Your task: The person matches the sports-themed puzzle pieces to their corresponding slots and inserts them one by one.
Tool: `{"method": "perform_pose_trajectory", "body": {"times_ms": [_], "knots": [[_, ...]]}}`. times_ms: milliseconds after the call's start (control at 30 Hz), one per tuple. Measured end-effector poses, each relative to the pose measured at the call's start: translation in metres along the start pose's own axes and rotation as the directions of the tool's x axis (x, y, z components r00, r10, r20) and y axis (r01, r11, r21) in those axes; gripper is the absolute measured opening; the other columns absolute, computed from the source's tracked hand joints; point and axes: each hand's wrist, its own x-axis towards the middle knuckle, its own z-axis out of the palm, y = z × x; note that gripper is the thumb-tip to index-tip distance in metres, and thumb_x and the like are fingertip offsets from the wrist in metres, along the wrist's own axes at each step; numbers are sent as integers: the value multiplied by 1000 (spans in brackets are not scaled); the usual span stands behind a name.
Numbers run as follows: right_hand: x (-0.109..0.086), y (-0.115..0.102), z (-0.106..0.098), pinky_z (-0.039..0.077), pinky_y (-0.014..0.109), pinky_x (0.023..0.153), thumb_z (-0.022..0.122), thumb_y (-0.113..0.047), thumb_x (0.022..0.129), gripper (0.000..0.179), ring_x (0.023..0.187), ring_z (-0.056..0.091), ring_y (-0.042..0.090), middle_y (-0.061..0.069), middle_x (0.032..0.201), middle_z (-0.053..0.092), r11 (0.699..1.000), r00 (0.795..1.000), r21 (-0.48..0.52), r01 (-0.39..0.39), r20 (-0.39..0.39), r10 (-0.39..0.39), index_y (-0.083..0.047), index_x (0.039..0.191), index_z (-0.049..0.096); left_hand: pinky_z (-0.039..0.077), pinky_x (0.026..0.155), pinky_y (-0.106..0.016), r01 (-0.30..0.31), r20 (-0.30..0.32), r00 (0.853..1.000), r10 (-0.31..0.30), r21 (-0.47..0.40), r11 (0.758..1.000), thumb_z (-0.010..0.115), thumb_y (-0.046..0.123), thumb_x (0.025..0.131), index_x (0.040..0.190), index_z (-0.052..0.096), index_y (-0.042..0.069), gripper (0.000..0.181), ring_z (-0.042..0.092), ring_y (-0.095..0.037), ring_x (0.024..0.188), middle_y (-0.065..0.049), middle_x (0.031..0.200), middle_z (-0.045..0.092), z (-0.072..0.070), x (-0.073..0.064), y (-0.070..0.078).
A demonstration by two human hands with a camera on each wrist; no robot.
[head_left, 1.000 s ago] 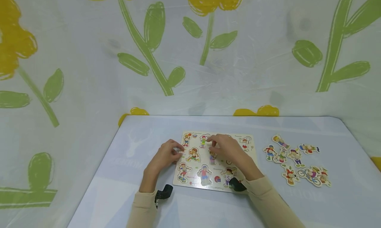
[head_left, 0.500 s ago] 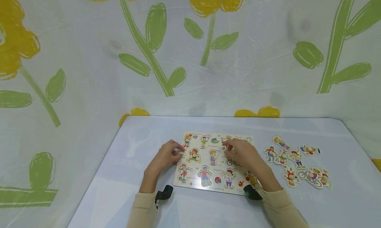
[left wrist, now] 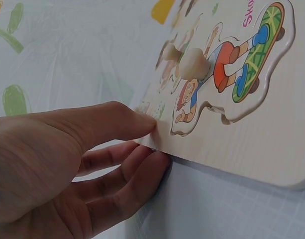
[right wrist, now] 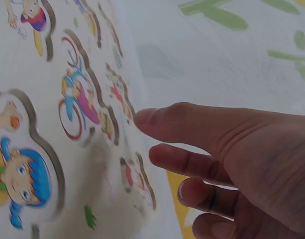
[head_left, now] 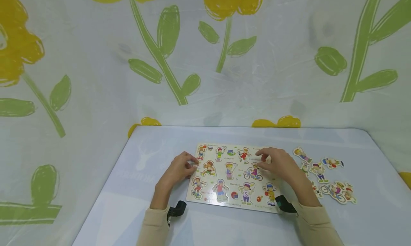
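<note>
Board (head_left: 221, 171) from above, wrist close-ups, seemingly tilted

The left hand (head_left: 178, 167) grips the flat, rectangular cream wooden board (head_left: 221, 169) at its left edge, thumb above, fingers below. Nearer the person than this grip lies the board's multicoloured skateboarder-shaped recess (head_left: 198, 187). Rightward, the right hand (head_left: 279, 164) hovers over the board's right side, beside the multicoloured cyclist-shaped recess (head_left: 253, 172). Beyond it, farther right, flat multicoloured figure-shaped pieces (head_left: 318, 172) lie on the pale-blue table (head_left: 128, 189); a white flower-printed sheet (head_left: 273, 85) stands behind.
</note>
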Motion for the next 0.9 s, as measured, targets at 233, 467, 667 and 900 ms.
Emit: {"method": "perform_pose_trajectory", "body": {"times_ms": [233, 467, 667, 900], "knots": [[-5, 15, -13, 43, 26, 61, 77, -21, 84, 34, 74, 50, 16, 1, 92, 67, 999, 999, 15, -42, 22, 41, -13, 115, 69, 50, 55, -21, -2, -2, 1000, 2, 13, 1000, 73, 4, 85, 99, 72, 7, 15, 56, -13, 75, -10, 109, 59, -1, 0, 0], [-15, 29, -26, 44, 27, 58, 76, -23, 85, 32, 75, 52, 17, 4, 96, 66, 992, 991, 7, -127, 41, 126, -14, 114, 68, 50, 55, -20, -5, 0, 1000, 5, 26, 1000, 73, 5, 85, 100, 71, 8, 15, 56, -13, 76, -9, 109, 59, 0, -1, -1], [-23, 37, -37, 47, 28, 62, 76, -21, 84, 28, 78, 54, 19, 6, 93, 65, 992, 991, 21, -127, 55, 126, -10, 110, 70, 50, 55, -21, 6, -2, 1000, -6, 22, 1000, 72, 5, 85, 100, 71, 7, 15, 56, -13, 76, -10, 110, 59, 0, 0, 0], [-28, 44, -45, 49, 29, 54, 74, -21, 86, 30, 70, 53, 18, 8, 96, 64, 982, 977, 46, -183, 120, 177, -8, 112, 68, 50, 54, -20, 3, -7, 1000, -3, 32, 999, 72, 6, 85, 100, 72, 7, 15, 57, -12, 77, -10, 111, 59, 1, 0, 0]]}}
